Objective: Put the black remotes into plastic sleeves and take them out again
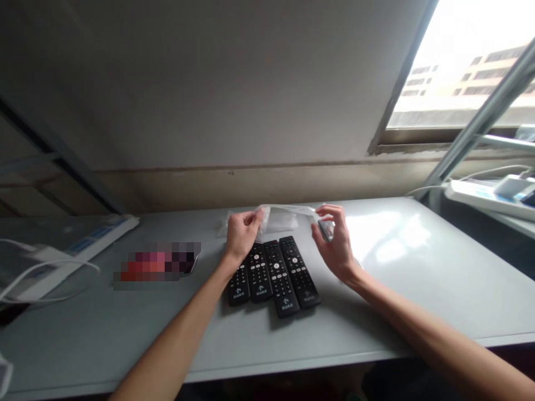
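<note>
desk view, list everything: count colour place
desk: one, grey, centre
remotes: four, black, desk centre
clear plastic: count unclear, behind remotes
dark item: one, right of plastic
pixelated item: one, red-dark, desk left
power strips: two, white, each side
cables: several, white, near strips
metal frames: two, grey, each side
white item: one, lower left
wall: one, grey, behind
window: one, bright, upper right
buildings: count unclear, pale, outside
left hand, right hand: two, bare, over desk
</note>
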`<state>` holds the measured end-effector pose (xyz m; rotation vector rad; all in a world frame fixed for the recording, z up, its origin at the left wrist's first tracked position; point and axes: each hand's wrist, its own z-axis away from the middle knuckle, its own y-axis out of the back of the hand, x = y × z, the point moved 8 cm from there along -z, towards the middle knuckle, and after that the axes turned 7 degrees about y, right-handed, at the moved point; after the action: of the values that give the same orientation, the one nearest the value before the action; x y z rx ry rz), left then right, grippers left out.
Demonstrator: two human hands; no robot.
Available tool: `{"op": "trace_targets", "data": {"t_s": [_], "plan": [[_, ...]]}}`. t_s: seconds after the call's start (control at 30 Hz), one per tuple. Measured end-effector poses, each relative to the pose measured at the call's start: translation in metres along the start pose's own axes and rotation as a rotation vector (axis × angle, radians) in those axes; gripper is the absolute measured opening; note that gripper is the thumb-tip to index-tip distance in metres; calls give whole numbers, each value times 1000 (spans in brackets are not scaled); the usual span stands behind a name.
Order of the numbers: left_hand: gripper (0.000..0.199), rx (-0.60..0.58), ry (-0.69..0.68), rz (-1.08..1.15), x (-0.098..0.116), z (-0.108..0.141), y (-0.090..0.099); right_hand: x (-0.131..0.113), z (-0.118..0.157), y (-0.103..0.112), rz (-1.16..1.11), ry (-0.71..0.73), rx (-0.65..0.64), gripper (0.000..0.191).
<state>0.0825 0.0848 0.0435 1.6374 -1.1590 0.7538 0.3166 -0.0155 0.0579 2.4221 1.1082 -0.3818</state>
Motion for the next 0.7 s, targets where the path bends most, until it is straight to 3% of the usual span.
{"op": "trace_targets", "data": {"t_s": [0.13,0.23,0.43,0.57,0.7], "plan": [[54,-236,164,242,-8,0,-21,-26,6,-18,8,116,-217,53],[48,-390,134,277,3,8,-34,-33,7,-21,3,154,-309,69],[48,-600,83,294,12,22,-48,-37,18,-41,-71,239,-587,78],[48,-671,93,312,11,28,-56,-29,18,-39,-112,181,-494,62],[53,-636,0,269,18,29,-56,-31,15,-27,-163,202,-365,47]]}}
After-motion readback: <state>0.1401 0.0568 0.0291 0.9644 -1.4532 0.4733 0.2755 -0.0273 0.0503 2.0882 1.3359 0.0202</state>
